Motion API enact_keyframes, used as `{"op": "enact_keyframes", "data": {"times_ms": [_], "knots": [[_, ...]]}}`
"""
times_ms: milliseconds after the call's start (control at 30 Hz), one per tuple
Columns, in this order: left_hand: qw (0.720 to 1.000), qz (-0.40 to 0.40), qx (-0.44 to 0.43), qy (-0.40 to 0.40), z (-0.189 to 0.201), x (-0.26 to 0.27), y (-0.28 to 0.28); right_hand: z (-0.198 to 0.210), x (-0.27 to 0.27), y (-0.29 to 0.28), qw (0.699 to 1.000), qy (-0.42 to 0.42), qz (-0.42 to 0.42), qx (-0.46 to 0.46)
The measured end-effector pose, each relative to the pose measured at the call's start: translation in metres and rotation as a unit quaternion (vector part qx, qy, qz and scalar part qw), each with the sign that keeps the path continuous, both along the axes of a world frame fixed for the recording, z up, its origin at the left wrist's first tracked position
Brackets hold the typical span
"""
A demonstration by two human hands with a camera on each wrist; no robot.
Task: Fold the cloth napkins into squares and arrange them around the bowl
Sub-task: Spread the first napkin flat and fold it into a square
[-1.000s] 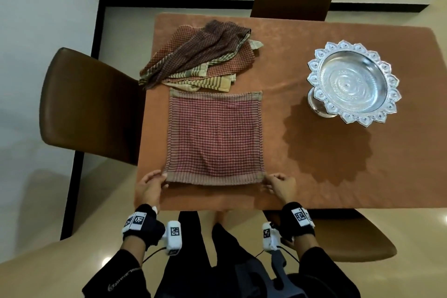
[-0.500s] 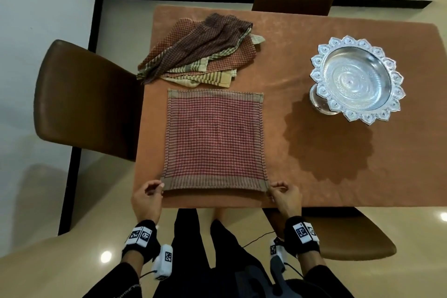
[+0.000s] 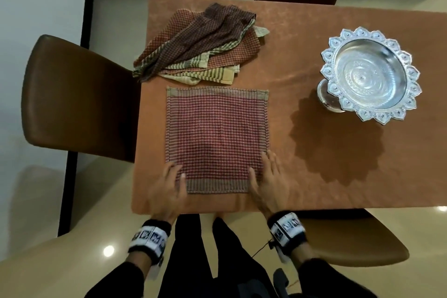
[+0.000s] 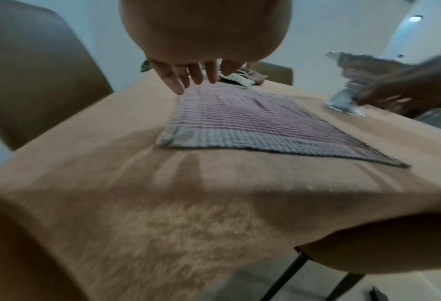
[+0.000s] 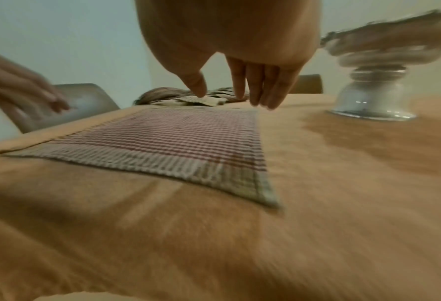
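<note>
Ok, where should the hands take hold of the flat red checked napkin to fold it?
Probably pinch the red checked napkin at its two near corners, coming from the near table edge: it lies flat and square, and the left hand and right hand hover there open.

- A flat napkin (image 3: 217, 138) lies on the table (image 3: 338, 189), near its front edge.
- A heap of napkins (image 3: 198, 43) sits just behind it.
- A bowl (image 3: 370, 75) stands well apart to the right.
- The left hand (image 3: 167, 191) and right hand (image 3: 269, 184) are over its near corners.
</note>
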State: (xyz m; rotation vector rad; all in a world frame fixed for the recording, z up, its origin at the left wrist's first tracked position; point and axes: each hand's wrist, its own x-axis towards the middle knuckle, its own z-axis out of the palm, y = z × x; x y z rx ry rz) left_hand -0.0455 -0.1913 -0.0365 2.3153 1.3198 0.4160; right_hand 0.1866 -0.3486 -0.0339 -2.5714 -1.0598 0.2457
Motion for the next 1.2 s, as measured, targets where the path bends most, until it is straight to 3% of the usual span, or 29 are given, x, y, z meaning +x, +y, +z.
{"op": "enact_keyframes", "data": {"times_ms": [100,167,267,400,567,700,800,933,1100,1200], "knots": [[0.986,-0.144,0.018,0.078,-0.03,0.048,0.016,-0.034,-0.017,0.054,0.994,-0.015,0.111,-0.012],[0.972,-0.195,0.015,0.132,-0.049,0.073,0.028,-0.059,-0.022,0.077,0.99,-0.001,0.139,-0.035],[0.967,-0.191,0.017,0.166,-0.068,0.069,0.042,-0.076,-0.017,0.08,0.991,-0.008,0.122,-0.05],[0.979,-0.123,0.007,0.164,-0.068,0.039,0.057,-0.076,0.015,0.049,0.996,-0.016,0.039,-0.076],[0.98,-0.112,0.005,0.166,-0.058,0.021,0.067,-0.067,0.031,0.035,0.993,-0.007,0.069,-0.095],[0.98,-0.136,0.029,0.145,-0.051,0.051,0.087,-0.057,0.033,0.076,0.992,-0.007,0.1,-0.079],[0.97,-0.167,0.029,0.174,-0.06,0.079,0.116,-0.063,0.061,0.109,0.99,-0.011,0.102,-0.096],[0.963,-0.179,0.047,0.197,-0.077,0.076,0.145,-0.078,0.106,0.108,0.988,-0.035,0.077,-0.133],[0.977,-0.13,0.047,0.165,-0.066,0.075,0.15,-0.073,0.112,0.106,0.986,-0.038,0.103,-0.125],[0.972,-0.167,0.066,0.151,-0.061,0.098,0.17,-0.065,0.121,0.134,0.988,-0.049,0.113,-0.094]]}}
